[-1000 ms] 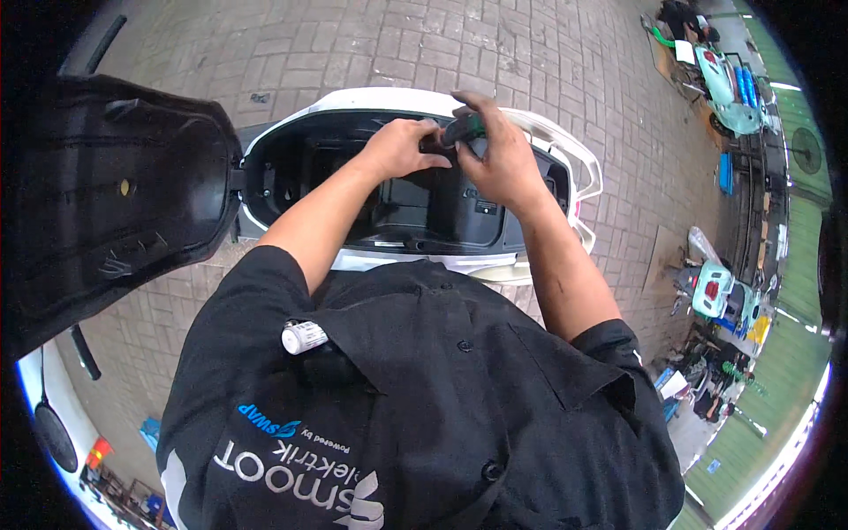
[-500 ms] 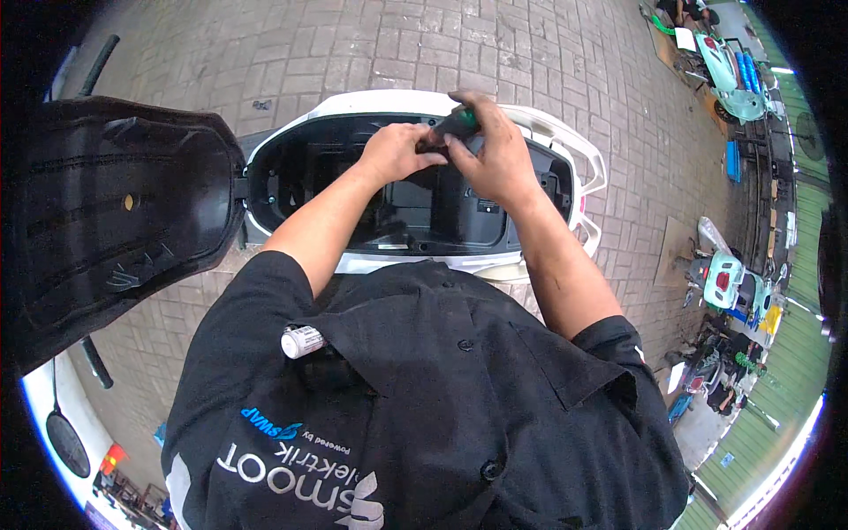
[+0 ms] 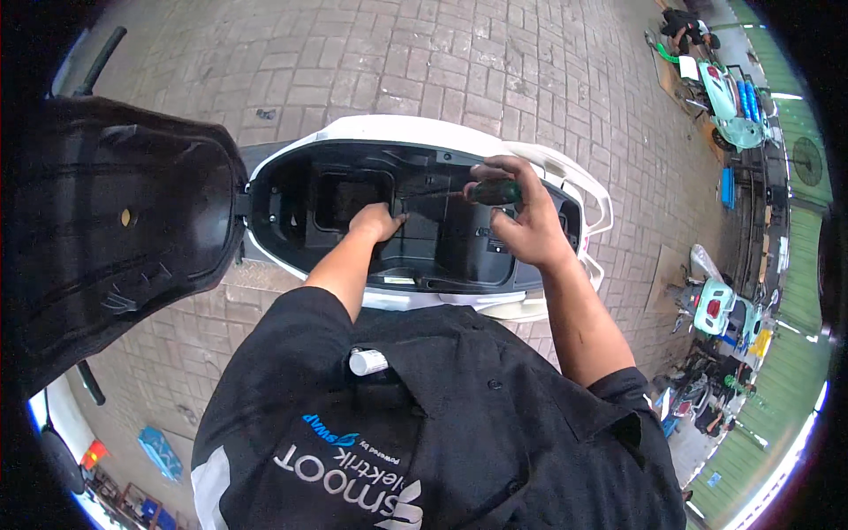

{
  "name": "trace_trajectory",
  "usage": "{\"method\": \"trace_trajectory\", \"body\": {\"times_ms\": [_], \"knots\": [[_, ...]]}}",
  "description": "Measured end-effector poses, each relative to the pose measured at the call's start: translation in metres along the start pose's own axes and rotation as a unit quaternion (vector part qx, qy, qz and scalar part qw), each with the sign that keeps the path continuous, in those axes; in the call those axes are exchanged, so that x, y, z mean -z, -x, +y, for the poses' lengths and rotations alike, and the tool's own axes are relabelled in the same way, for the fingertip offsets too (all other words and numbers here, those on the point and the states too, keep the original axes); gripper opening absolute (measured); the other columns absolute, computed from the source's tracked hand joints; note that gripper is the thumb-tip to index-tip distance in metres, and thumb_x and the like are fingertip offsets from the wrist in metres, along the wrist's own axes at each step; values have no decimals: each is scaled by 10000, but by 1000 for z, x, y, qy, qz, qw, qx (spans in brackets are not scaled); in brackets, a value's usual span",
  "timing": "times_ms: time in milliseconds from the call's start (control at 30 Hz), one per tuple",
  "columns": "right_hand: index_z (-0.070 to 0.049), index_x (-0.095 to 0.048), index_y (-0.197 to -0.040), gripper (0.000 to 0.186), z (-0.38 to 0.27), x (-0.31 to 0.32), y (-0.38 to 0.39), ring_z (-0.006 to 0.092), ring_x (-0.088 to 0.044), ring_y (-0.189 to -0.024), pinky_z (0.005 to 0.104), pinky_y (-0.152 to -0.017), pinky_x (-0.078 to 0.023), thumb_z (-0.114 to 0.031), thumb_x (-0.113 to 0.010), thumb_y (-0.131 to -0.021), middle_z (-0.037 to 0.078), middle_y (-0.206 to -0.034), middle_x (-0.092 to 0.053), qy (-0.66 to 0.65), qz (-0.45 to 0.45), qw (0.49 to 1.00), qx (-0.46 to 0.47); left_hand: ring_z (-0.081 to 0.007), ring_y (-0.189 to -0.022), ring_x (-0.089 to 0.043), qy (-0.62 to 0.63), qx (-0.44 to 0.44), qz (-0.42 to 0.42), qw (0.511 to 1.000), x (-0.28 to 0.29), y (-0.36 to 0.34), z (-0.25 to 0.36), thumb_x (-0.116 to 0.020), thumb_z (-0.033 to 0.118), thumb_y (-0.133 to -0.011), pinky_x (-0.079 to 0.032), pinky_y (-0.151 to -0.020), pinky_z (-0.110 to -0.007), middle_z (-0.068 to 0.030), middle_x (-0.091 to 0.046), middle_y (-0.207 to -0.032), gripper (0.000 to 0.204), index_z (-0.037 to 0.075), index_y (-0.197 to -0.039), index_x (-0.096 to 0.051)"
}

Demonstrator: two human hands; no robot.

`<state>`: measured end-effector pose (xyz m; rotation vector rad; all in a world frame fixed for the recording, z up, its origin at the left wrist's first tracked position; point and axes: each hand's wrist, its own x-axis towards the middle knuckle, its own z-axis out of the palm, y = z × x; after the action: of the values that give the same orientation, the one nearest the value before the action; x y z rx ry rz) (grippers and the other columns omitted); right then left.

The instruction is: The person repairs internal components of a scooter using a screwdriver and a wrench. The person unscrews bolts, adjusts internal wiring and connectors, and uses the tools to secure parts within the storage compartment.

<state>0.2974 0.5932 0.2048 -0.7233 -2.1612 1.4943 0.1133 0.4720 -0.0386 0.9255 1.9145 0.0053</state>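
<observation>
A white scooter body (image 3: 415, 128) lies before me, its black under-seat storage bin (image 3: 455, 256) uncovered. Inside that bin, beside a squarish recess, is my left hand (image 3: 374, 223). Its fingers curl down and are partly hidden, the thumb pointing right; anything small in them is too hard to make out. My right hand (image 3: 537, 231) is wrapped round the green handle of a screwdriver (image 3: 495, 192) above the bin's right part. The thin shaft points left, toward the recess and a little above my left hand.
The raised black seat (image 3: 177, 203) fills the left side. White grab rails (image 3: 601, 208) curve round the scooter's right end. Brick paving (image 3: 424, 53) surrounds it. Farther right stand mint-green scooters (image 3: 729, 102) and a crouching person (image 3: 685, 31). A blue crate (image 3: 160, 453) sits lower left.
My hands, together at the screwdriver before, are now apart. The left has moved down into the bin; the right has moved right and down with the screwdriver, its shaft now showing. The view has shifted slightly.
</observation>
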Motion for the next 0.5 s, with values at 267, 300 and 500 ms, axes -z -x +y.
{"method": "trace_trajectory", "body": {"times_ms": [267, 300, 500], "knots": [[-12, -577, -1216, 453, -3, -1, -7, 290, -667, -1048, 372, -913, -511, 17, -651, -771, 150, -1102, -646, 52, 22, 998, -12, -360, -1227, -583, 7, -20, 7, 1000, 0, -4, -10, -480, 501, -999, -481, -1017, -458, -212, -622, -1297, 556, 33, -1243, -652], [-12, -577, -1216, 453, -2, -2, -7, 290, -667, -1048, 372, -913, -511, 17, -651, -771, 150, -1102, -646, 51, 20, 998, -11, -360, -1227, -583, 7, -19, 8, 1000, -1, -6, -12, -480, 501, -999, -481, -1017, -458, -212, -622, -1297, 556, 33, -1243, -652], [-18, -593, -1144, 402, -3, 3, -7, 261, -703, -948, 351, -876, -530, 41, -612, -746, 129, -981, -693, 117, -9, 992, 51, -392, -1191, -593, 24, -25, 26, 999, -5, 2, -14, -438, 465, -1023, -474, -1003, -477, -234, -644, -1237, 530, 21, -1197, -669]]}}
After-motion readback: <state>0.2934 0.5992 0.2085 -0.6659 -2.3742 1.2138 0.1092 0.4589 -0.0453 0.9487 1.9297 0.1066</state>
